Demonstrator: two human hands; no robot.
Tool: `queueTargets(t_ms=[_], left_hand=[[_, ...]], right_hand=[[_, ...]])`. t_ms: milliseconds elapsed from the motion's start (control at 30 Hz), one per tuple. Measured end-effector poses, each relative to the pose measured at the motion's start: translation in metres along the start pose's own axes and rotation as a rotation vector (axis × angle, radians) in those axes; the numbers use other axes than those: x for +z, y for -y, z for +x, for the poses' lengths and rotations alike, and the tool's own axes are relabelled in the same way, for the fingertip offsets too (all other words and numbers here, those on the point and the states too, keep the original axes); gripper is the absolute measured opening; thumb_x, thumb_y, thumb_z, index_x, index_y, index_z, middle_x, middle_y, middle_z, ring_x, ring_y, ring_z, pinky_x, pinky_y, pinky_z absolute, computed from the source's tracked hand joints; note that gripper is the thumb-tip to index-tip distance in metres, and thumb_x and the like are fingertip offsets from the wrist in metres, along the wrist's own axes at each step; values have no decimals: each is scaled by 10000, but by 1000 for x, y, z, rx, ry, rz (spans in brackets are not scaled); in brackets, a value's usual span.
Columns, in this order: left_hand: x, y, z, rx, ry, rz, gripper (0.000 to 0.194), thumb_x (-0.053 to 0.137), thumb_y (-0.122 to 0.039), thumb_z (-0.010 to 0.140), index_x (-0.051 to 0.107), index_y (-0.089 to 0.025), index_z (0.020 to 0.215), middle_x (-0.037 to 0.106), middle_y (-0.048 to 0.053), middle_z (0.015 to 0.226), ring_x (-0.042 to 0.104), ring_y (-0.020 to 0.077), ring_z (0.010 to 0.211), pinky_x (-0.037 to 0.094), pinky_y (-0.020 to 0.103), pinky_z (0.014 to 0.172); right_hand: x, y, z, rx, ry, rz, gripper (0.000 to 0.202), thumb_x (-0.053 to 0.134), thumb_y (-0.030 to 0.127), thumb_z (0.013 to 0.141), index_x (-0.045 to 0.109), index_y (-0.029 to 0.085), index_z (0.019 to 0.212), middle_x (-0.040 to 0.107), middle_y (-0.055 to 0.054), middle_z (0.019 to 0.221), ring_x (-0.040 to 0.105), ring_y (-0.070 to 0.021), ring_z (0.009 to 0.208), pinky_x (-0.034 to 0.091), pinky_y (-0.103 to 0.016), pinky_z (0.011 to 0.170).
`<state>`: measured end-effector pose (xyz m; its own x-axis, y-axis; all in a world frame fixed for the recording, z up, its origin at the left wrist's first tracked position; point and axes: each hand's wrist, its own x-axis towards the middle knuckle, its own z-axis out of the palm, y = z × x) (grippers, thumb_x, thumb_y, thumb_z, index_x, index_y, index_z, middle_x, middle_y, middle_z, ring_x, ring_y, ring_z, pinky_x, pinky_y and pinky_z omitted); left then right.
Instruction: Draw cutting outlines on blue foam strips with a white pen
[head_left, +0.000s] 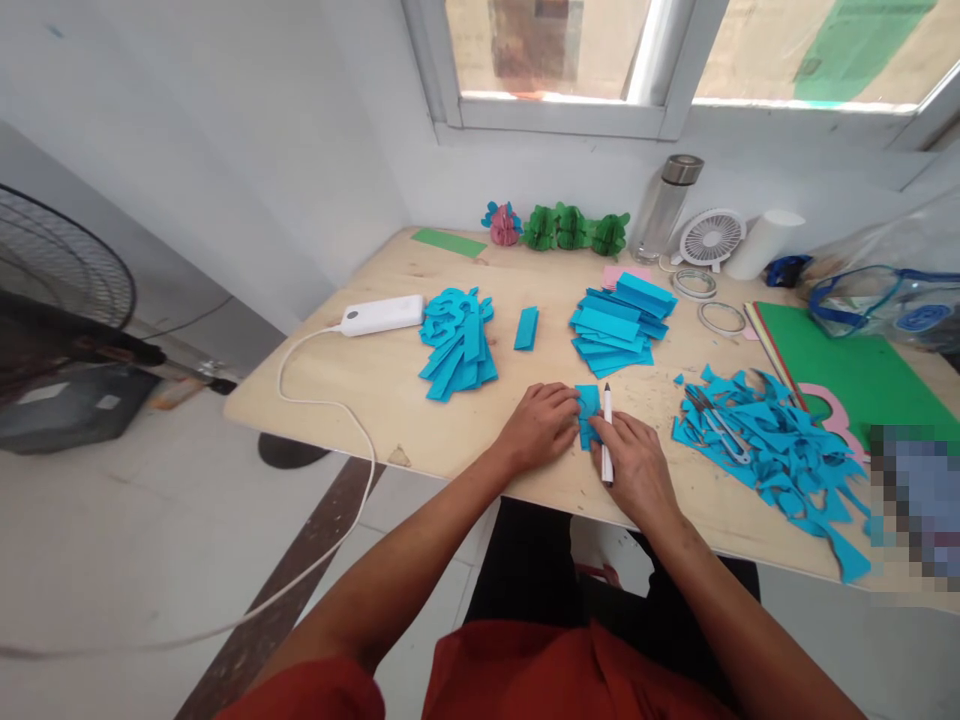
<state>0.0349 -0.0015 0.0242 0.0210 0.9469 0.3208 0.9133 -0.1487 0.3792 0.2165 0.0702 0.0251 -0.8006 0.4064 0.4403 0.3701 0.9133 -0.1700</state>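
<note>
A small folded piece of blue paper [588, 402] lies on the table right in front of me, between my two hands. My left hand [538, 425] has its fingers closed together at the paper's left edge, holding it against the tabletop. In my right hand [637, 465] is a white marker pen [607, 450], its dark end pointing away from me. The fingertips of that hand also touch the paper's right side. Farther out lies a single folded blue strip [526, 328]. A pile of folded blue strips [619, 325] sits to its right, and cut blue paper shapes [457, 345] are heaped to its left.
Blue scraps [795, 450] with scissors [720, 425] in them spread at right, near green paper sheets [885, 375]. Along the wall stand green paper figures [570, 228], a bottle [664, 210] and a small fan [711, 238]. A white power bank [382, 314] trails a cable at left.
</note>
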Motion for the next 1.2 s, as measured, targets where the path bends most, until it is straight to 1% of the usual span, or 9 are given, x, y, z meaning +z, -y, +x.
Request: queueTargets(t_ms=[367,533,800,1200], left_hand=[[0,0,0,-12,-2,-12,156,518,-239,847,591,-209,982,586,64,1285,468,234,1243,358,427,1038],[-1,0,0,-4,-6,-11,151,523,-245,848,590,-207,977,582,56,1291,463,222,1245,359,412,1040],[1,2,0,-14,-6,-21,143,525,-255,851,590,-208,969,591,56,1284,467,229,1246,349,424,1044],[0,1,0,-30,-2,-55,139,528,-259,852,596,-213,964,597,60,1275,477,234,1238,352,433,1043]], right_hand=[[1,-2,0,-7,6,7,322,449,261,923,594,184,1199,657,-121,1090,507,-281,1140,408,-414,894],[0,0,0,-2,3,5,321,452,265,924,596,172,1195,654,-121,1104,512,-277,1130,400,-405,897],[-4,2,0,5,-64,23,281,451,239,937,629,178,1145,688,-98,1032,553,-250,1063,382,-383,889],[-7,5,1,-17,-34,-33,302,495,209,906,627,189,1177,693,-98,1003,545,-257,1089,352,-402,898]])
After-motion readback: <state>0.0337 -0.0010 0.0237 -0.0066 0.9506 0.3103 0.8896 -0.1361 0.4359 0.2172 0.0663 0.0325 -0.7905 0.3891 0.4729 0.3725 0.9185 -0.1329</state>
